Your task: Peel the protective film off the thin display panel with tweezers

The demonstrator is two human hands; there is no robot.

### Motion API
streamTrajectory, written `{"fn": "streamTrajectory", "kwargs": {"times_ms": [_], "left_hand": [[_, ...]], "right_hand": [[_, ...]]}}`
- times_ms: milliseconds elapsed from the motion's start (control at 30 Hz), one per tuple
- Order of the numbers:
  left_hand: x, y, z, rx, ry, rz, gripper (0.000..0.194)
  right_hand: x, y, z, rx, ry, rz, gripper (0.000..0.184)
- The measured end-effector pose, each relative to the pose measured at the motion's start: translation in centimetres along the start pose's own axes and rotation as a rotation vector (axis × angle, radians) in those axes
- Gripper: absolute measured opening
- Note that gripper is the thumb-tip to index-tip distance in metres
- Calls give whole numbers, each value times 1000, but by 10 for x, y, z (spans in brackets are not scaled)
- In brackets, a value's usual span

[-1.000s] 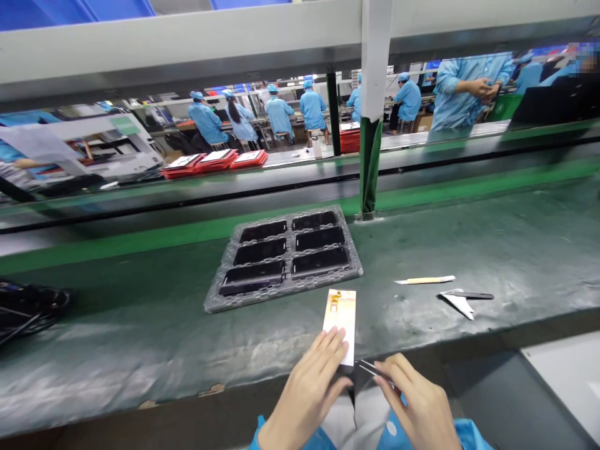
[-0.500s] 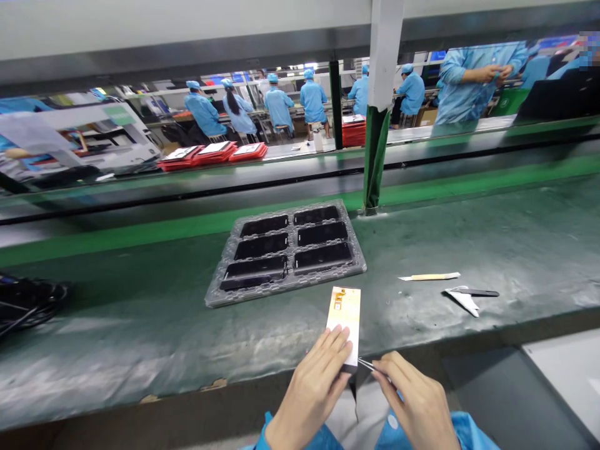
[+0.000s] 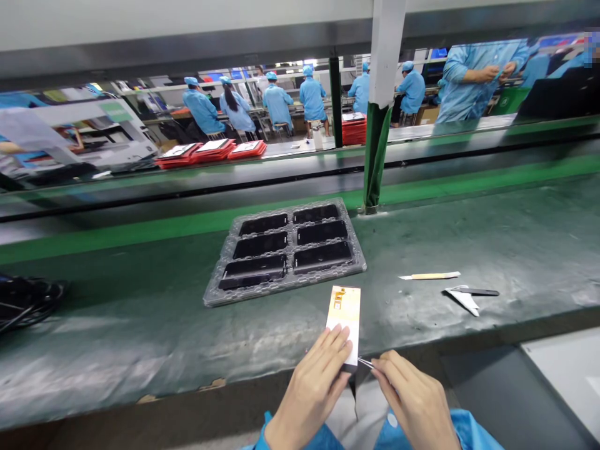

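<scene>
A white and yellow rectangular panel [image 3: 345, 315] lies at the near edge of the green bench [image 3: 140, 325]. My left hand [image 3: 314, 387] rests flat on the panel's near end, fingers stretched out together. My right hand [image 3: 412, 400] is closed in a pinch on thin metal tweezers [image 3: 365, 362], whose tips touch the panel's near right corner. A grey moulded tray [image 3: 285, 250] with several dark screens in its pockets sits just beyond the panel.
To the right lie a pale flat stick [image 3: 429, 275], a white triangular scrap [image 3: 464, 301] and a dark tool [image 3: 478, 292]. Black cables [image 3: 23, 300] sit at the left. A green-wrapped post [image 3: 377, 150] stands behind the tray. Red trays [image 3: 210, 152] and people in blue work beyond.
The view shifted slightly upward and left. My right hand brought the tweezers' tips closer to the panel's near corner. My left hand stayed on the panel.
</scene>
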State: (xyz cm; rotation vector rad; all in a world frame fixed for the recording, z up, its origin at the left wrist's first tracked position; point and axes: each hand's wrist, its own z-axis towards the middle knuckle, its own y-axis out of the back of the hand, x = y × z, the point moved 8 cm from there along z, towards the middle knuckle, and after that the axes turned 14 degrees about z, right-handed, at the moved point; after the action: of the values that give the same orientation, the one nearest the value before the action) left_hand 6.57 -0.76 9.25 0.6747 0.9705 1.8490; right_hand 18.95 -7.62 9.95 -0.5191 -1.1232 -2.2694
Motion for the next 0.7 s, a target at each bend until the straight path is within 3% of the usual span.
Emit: {"fn": "streamTrajectory", "kwargs": {"times_ms": [200, 400, 500, 700], "left_hand": [[0, 1, 1, 1, 4, -21, 38], [-1, 1, 0, -4, 8, -20, 37], [-1, 1, 1, -6, 13, -34, 37], [1, 2, 2, 3, 17, -55, 37]], "right_hand": [[-1, -7, -4, 74, -14, -71, 32], [-3, -9, -7, 65, -56, -51, 32], [-7, -11, -9, 69, -103, 21, 29], [-31, -14, -9, 104, -332, 304, 28]]}}
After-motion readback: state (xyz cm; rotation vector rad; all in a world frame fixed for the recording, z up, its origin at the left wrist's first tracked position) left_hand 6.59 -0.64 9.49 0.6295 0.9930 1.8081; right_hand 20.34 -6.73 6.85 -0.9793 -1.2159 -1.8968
